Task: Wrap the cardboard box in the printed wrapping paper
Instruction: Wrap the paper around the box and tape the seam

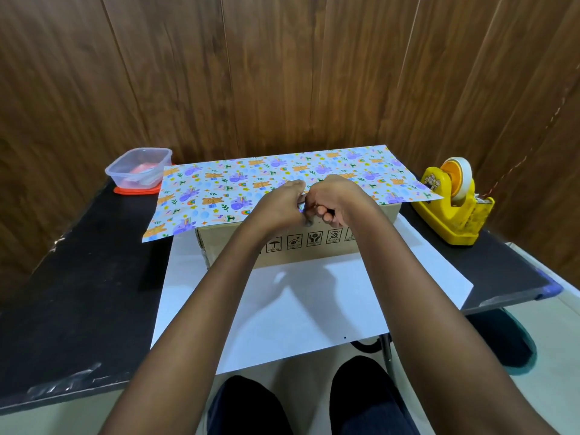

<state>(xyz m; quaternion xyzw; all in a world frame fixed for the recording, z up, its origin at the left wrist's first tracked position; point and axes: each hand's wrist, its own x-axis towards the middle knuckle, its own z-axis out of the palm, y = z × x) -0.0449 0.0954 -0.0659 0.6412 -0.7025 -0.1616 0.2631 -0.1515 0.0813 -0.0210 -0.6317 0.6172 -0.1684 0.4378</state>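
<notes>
The box (314,246) sits mid-table (78,277) on the paper (238,183). The far half is folded over its top, print up, and the near half lies flat toward the person, white side up. The near side of the box is bare, so I judge this to be the first flap being fixed along the near top edge.

The left hand (279,204) and right hand (337,199) meet knuckle to knuckle at that edge, fingers curled and pinching at the paper. Something small glints between them; it may be a tape strip, but I cannot tell.

The next move probably calls for pressing the flap down flat and taut. After that the white half has to come up over the bare side to overlap it, with one hand pinning while the other reaches right for tape.

Count:
- one box
- one sheet of paper
- one yellow dispenser (452,208) with one roll, at the right
- one clear tub (138,166) on one orange lid (135,191), at the far left
- two hands
</notes>
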